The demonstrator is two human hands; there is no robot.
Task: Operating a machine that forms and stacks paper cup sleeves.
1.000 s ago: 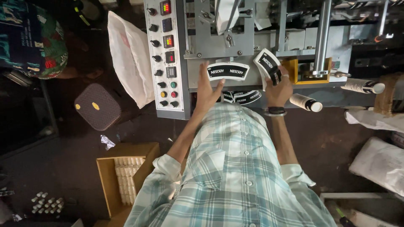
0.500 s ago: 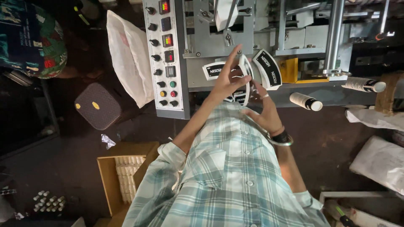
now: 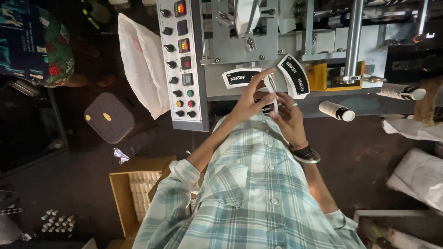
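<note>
My left hand (image 3: 249,101) and my right hand (image 3: 288,117) meet in front of a grey machine (image 3: 240,41), just above my plaid shirt. Between them they hold a thin stack of curved black-and-white paper blanks (image 3: 271,88), seen edge-on. The left fingers pinch its upper edge and the right hand, with a ring and a wrist watch, supports it from below. One more blank (image 3: 241,76) lies on the machine to the left, and another blank (image 3: 295,76) stands to the right.
A control panel (image 3: 183,60) with knobs and coloured buttons stands left of the hands. Beside it are a white plastic bag (image 3: 143,64), a dark stool (image 3: 108,117) and a cardboard box (image 3: 121,193) of white pieces. Paper rolls (image 3: 337,110) lie right; a person in patterned cloth (image 3: 37,46) sits top left.
The hands were apart, each at its own blank on the machine. They have come together in the middle and drawn back toward my chest with the blanks.
</note>
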